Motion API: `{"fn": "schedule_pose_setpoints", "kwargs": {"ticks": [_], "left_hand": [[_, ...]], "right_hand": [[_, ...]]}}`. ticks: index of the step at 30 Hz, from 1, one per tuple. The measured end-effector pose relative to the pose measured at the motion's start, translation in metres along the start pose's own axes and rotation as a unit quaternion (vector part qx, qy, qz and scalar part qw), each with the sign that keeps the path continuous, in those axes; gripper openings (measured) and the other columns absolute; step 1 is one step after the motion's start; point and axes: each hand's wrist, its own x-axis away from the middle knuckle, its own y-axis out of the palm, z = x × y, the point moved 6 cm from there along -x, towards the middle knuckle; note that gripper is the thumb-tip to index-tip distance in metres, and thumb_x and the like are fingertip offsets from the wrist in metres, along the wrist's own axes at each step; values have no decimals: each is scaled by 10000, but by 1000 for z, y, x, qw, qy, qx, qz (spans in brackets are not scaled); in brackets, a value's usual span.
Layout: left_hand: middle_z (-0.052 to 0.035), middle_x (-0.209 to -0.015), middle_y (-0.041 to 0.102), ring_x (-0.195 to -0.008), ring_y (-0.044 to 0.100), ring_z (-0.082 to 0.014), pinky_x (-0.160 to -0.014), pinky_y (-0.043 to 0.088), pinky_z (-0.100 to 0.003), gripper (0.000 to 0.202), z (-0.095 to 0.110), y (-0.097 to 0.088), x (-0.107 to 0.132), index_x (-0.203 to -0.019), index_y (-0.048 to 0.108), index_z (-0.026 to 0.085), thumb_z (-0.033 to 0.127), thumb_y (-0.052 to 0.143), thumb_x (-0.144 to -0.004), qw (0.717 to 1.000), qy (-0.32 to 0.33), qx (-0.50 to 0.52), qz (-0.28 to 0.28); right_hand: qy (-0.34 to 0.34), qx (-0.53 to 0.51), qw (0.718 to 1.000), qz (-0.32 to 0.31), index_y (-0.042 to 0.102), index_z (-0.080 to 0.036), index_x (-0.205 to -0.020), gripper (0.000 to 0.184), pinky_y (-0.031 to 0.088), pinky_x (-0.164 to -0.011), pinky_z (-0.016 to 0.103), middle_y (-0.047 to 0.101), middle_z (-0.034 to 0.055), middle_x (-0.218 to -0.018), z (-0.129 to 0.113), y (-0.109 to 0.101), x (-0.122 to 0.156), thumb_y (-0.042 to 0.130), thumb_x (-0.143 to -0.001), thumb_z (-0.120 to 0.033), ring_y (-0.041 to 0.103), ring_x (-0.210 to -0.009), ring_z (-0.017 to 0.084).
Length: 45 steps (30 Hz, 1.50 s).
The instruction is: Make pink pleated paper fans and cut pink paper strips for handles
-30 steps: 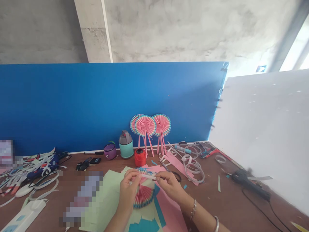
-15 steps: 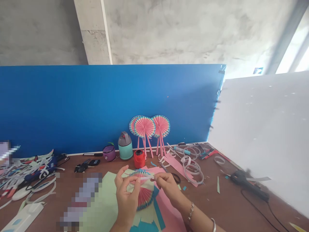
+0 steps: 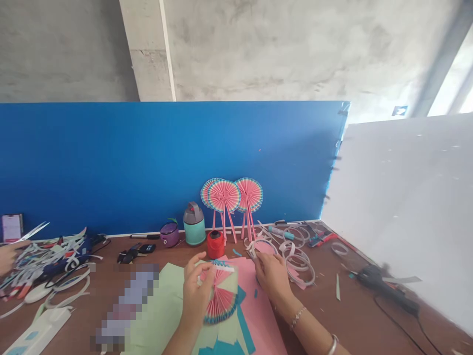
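Note:
My left hand [image 3: 195,292] is closed on a pleated pink paper fan with a teal edge [image 3: 221,298], holding it up over sheets of green paper [image 3: 162,305] and pink paper [image 3: 260,313]. A white strip [image 3: 226,268] lies along the fan's top edge. My right hand [image 3: 272,277] is apart from the fan, to its right. It rests over the pink paper with its fingers stretched toward the white tape rings [image 3: 300,259]. Nothing shows in its fingers.
Three finished fans on sticks [image 3: 232,196] lean on the blue board [image 3: 111,162]. Below them stand a teal bottle [image 3: 194,226], a red spool [image 3: 215,244] and a purple pot [image 3: 169,233]. A glue gun [image 3: 384,288] lies right, a power strip [image 3: 37,329] left. Another person's hand [image 3: 5,257] holds scissors [image 3: 31,231].
My right hand let go of the white strip at the fan's top and moved right toward the tape rings. My left hand kept hold of the fan. The view shifted slightly.

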Motion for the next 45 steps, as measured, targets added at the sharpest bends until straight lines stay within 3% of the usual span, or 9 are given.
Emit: {"fn": "schedule_pose_setpoints", "kwargs": {"ticks": [3,7,12,15,21,26,34,40,45], "left_hand": [[-80,-1107,576,-1095,477,-281,-970,355,-475,215,-6,10,3,-697,685,226,410,585,-743,999,23,-30,-34],[-77,-1043,595,-1041,510,-263,-928,396,-448,212,-12,16,3,-709,698,231,408,587,-744,997,38,-35,-58],[-78,-975,613,-945,565,-235,-845,452,-387,208,-16,27,4,-699,699,208,377,585,-743,994,49,-19,-95],[-78,-946,622,-923,575,-224,-806,464,-348,227,-16,30,5,-725,701,205,377,559,-767,992,51,-45,-110],[-46,-833,648,-801,607,-206,-708,439,-302,423,-14,12,3,-1216,503,192,320,443,-817,966,-18,-245,-81],[-22,-775,677,-756,626,-223,-622,392,-281,391,-16,18,9,-1189,523,282,397,418,-830,911,-66,-362,-183],[-2,-889,670,-829,613,-177,-615,362,-247,372,-23,24,13,-1127,542,265,248,475,-762,905,-79,-373,-188],[4,-813,671,-778,617,-176,-564,335,-250,220,-17,26,13,-923,574,245,382,449,-803,894,-76,-395,-195],[14,-807,654,-761,608,-163,-549,320,-236,246,-23,26,13,-951,535,241,186,489,-716,897,-90,-388,-191]], "right_hand": [[14,70,997,7,594,-152,-1031,313,321,-891,443,655,149,-987,2,1,7,447,-758,-103,551,-981,288],[-75,-142,986,-44,544,-202,-1112,284,377,-890,363,603,103,-1136,-30,2,18,439,-851,-240,520,-1071,236],[-87,-230,963,-109,593,-203,-791,71,397,-786,327,656,27,-815,-55,9,29,545,-797,-255,584,-815,197],[-95,-205,969,-98,586,-190,-706,128,376,-744,322,641,15,-715,-52,13,28,515,-808,-221,574,-723,178],[-80,-155,983,-55,611,-186,-657,189,352,-625,276,653,17,-661,-35,11,17,486,-799,-181,568,-641,164],[-119,-130,983,-48,645,-203,-748,172,346,-671,290,661,14,-703,-37,14,19,492,-822,-182,583,-705,176],[-151,-115,981,-40,648,-211,-798,162,340,-693,302,649,21,-718,-38,17,22,492,-834,-181,573,-726,178],[-124,-189,971,-72,555,-189,-728,129,396,-680,284,589,17,-712,-46,11,24,476,-827,-214,529,-701,166],[-143,-237,959,-64,500,-200,-749,150,422,-715,288,548,32,-800,-54,4,24,424,-871,-242,518,-788,173]]}}
